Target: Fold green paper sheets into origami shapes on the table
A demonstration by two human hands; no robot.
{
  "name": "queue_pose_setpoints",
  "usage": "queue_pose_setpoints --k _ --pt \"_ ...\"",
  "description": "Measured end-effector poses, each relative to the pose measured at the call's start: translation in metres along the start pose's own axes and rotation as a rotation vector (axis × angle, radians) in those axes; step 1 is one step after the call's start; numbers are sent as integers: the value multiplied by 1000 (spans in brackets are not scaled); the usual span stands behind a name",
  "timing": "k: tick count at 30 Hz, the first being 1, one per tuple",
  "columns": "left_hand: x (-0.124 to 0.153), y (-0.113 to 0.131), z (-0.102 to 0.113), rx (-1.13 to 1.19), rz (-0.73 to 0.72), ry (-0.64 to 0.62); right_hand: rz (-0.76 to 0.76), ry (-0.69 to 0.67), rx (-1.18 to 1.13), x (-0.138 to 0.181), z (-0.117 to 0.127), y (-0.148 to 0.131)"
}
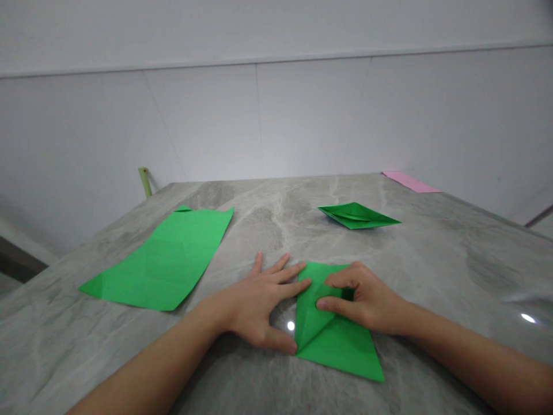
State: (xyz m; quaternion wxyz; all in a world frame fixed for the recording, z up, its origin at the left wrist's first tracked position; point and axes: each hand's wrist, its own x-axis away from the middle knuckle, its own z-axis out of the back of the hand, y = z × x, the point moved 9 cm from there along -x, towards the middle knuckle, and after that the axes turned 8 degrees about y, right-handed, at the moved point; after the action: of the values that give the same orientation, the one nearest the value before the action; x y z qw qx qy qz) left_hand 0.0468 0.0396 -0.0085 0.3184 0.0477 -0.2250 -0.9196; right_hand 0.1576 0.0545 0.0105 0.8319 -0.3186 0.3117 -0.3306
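Note:
A folded sheet of green paper (345, 349) lies on the table in front of me, with a diagonal fold running from its lower left corner. My left hand (259, 300) is spread flat, palm down; some fingertips and the thumb tip touch the paper's left edge. From the other side, my right hand (363, 300) curls over the upper right part of the sheet. Its thumb and forefinger are bent together on a flap of the paper, and the remaining fingers are hidden behind them.
A larger creased green sheet (173, 259) lies at the left. Farther back sits a pointed folded green paper shape (358, 216). Pink paper (412, 182) rests at the far right edge of the grey marbled table (268, 213). A white wall (298, 121) stands behind.

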Motion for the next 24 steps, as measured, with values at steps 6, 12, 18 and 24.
queue_pose_setpoints --k 6,12,18,24 --pt "0 0 0 3 5 -14 -24 -4 -2 1 -1 3" --pt "0 0 0 12 -12 -14 -41 -9 -6 1 -1 4" --pt "0 -1 -1 8 8 -12 -66 -18 -11 1 -2 6" --pt "-2 2 -1 25 7 16 -95 -27 -8 0 -3 7"
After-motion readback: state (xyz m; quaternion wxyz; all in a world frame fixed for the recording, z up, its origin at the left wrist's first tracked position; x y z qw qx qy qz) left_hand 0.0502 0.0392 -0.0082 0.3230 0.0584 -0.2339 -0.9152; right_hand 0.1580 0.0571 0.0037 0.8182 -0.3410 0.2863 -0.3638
